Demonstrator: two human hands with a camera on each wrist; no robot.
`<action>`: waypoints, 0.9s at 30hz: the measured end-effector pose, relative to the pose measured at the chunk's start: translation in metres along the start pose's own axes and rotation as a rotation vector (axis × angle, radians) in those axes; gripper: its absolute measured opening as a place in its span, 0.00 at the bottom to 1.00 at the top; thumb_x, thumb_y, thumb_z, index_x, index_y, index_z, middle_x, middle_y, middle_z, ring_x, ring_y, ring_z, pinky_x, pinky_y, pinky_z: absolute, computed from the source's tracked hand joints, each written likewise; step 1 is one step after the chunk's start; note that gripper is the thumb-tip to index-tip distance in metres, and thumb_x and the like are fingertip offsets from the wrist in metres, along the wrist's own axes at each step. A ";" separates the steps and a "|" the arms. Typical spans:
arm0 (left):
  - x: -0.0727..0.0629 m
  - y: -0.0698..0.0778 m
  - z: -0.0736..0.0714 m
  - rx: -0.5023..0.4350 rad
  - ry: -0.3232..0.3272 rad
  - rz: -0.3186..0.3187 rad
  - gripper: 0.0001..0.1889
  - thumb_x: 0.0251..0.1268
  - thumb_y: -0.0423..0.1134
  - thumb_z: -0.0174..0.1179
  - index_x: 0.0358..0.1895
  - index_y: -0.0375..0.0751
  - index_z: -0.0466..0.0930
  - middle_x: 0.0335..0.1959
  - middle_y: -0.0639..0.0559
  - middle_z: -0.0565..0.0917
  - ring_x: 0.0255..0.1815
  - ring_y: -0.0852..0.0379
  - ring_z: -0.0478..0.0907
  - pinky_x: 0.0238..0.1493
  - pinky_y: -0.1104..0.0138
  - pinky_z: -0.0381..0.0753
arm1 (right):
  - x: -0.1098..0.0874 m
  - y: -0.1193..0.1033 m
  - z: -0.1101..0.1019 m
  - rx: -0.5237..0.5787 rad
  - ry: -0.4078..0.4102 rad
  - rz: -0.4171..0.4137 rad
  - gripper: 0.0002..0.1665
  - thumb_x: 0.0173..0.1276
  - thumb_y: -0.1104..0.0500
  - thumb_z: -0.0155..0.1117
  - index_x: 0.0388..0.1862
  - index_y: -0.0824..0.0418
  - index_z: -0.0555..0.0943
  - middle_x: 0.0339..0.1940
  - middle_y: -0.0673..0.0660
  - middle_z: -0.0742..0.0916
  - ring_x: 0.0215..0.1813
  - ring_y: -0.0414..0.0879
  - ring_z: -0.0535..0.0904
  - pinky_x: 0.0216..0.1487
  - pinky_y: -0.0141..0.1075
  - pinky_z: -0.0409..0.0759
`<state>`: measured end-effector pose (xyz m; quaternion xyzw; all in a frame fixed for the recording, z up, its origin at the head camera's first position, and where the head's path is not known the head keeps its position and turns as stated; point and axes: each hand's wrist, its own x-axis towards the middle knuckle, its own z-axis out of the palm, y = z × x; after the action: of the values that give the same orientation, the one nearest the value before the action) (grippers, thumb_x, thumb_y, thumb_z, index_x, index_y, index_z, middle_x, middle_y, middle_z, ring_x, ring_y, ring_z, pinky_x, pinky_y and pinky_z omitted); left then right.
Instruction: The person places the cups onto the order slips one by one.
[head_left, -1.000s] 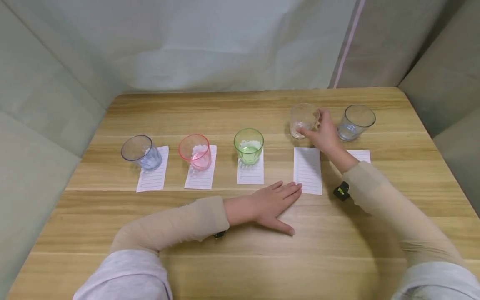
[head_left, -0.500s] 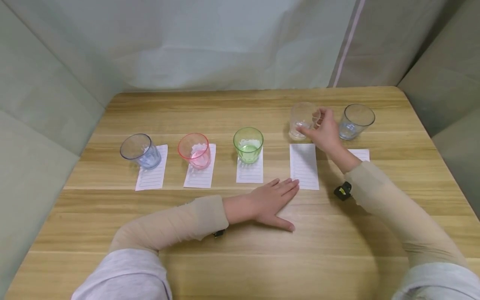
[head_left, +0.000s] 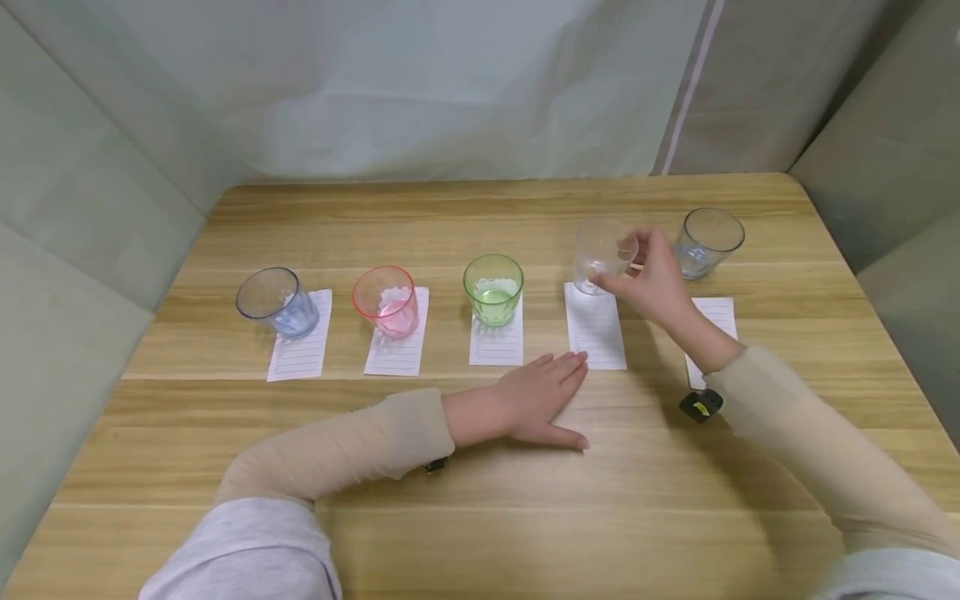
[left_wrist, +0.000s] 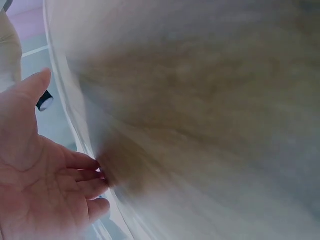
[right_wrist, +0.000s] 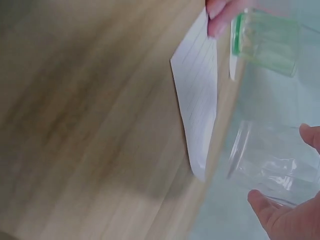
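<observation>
My right hand grips a clear drinking glass between thumb and fingers, above the far end of a lined paper slip. In the right wrist view the glass looks slightly raised, its base apart from the slip. My left hand lies palm down on the table, fingers straight and thumb spread, with fingertips on the near left corner of that slip. Its palm side fills the lower left of the left wrist view, where the hand has loosely extended fingers.
Blue, pink and green glasses stand on slips to the left. A greyish glass stands at the far right, behind another slip. Fabric walls enclose the wooden table.
The clear glass has come nearer with my right hand, from behind the slip to over its far end. The slip has slid left and slightly away under my left fingertips.
</observation>
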<state>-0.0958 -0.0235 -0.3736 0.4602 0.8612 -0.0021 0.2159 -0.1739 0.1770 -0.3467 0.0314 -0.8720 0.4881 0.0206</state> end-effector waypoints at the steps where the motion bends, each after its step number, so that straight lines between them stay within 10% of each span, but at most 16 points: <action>1: 0.000 0.000 0.000 0.003 -0.001 -0.003 0.52 0.61 0.72 0.45 0.75 0.34 0.43 0.78 0.43 0.42 0.78 0.52 0.40 0.77 0.61 0.42 | -0.002 0.000 0.000 -0.001 -0.006 -0.003 0.42 0.55 0.63 0.72 0.61 0.76 0.59 0.58 0.71 0.73 0.60 0.64 0.71 0.64 0.51 0.72; 27: -0.001 -0.005 0.002 0.008 0.011 0.003 0.50 0.64 0.69 0.45 0.75 0.35 0.42 0.78 0.44 0.41 0.78 0.51 0.39 0.77 0.57 0.46 | -0.025 0.009 0.013 -0.109 -0.089 0.006 0.52 0.53 0.62 0.75 0.67 0.74 0.52 0.60 0.74 0.72 0.60 0.68 0.72 0.59 0.51 0.76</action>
<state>-0.0981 -0.0273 -0.3761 0.4622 0.8617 -0.0028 0.2095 -0.1494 0.1718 -0.3631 0.0492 -0.8975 0.4378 -0.0183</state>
